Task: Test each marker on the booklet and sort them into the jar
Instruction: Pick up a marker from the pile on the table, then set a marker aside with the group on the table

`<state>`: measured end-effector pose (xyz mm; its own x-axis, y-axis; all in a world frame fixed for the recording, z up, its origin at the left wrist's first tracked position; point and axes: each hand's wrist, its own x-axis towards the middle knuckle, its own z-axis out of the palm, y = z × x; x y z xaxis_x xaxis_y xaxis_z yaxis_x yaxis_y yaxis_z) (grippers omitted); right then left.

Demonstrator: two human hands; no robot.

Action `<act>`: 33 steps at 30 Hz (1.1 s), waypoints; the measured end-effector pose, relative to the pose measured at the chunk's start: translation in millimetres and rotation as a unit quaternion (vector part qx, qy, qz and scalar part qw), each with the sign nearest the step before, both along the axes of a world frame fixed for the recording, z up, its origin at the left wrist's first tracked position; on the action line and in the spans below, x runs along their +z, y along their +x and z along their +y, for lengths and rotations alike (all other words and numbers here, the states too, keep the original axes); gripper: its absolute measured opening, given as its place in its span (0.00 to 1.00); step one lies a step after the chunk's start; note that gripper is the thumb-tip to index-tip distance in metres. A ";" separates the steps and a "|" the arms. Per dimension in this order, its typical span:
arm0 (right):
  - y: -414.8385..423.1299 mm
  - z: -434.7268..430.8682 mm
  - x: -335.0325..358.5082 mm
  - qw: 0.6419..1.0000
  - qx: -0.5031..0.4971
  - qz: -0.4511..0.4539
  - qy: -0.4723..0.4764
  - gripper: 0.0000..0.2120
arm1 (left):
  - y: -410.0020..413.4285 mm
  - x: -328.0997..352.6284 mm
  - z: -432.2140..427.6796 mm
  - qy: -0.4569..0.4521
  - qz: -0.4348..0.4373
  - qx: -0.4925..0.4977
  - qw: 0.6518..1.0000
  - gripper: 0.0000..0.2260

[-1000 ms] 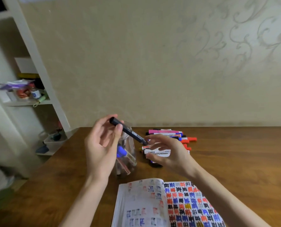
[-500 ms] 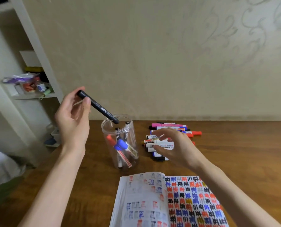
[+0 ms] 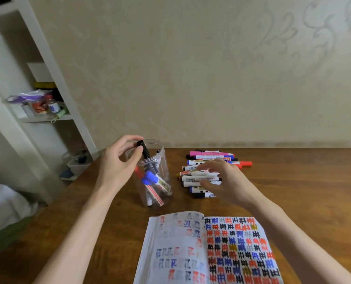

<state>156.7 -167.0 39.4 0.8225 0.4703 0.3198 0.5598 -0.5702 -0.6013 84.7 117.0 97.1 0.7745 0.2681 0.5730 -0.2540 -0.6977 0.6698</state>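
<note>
A clear plastic jar (image 3: 162,198) stands on the wooden table and holds several markers, one with a blue cap. My left hand (image 3: 117,162) pinches the top end of a black marker (image 3: 145,153) that stands tip-down inside the jar's mouth. To the right lies a pile of markers (image 3: 208,160) in pink, blue, red and white. My right hand (image 3: 221,180) hovers over the near side of that pile with fingers spread and relaxed, holding nothing. An open booklet (image 3: 180,247) covered in coloured marks lies at the front edge.
The table (image 3: 303,193) reaches the patterned wall behind. A white shelf unit (image 3: 47,117) with small items stands at the left, with a storage bin (image 3: 76,162) on the floor beside the table's left edge.
My left hand has swung the black marker from a raised slant down into the jar's mouth. My right hand has stayed over the marker pile, fingers spreading slightly.
</note>
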 end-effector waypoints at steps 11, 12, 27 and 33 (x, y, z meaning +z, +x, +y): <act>0.9 -1.4 0.5 1.000 -0.003 0.001 -0.010 0.17 | 0.9 4.2 -0.6 0.096 0.024 0.019 0.995 0.07; 1.1 -1.7 0.4 1.000 -0.004 0.002 -0.014 0.17 | 0.2 0.4 -2.4 0.093 0.015 0.023 0.995 0.07; 7.5 -31.4 -21.5 0.974 -0.117 -0.119 -0.153 0.18 | -49.5 -73.3 -76.2 0.068 -0.264 0.025 0.962 0.12; 2.0 -49.3 -26.3 0.985 -0.108 -0.074 -0.110 0.18 | -46.4 -94.6 -80.1 0.027 -0.191 -0.063 0.979 0.11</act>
<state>158.8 -216.4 13.2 0.8632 0.3606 0.3533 0.4831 -0.7934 -0.3705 38.3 36.9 2.5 0.5259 0.1449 0.8381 -0.5651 -0.6770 0.4715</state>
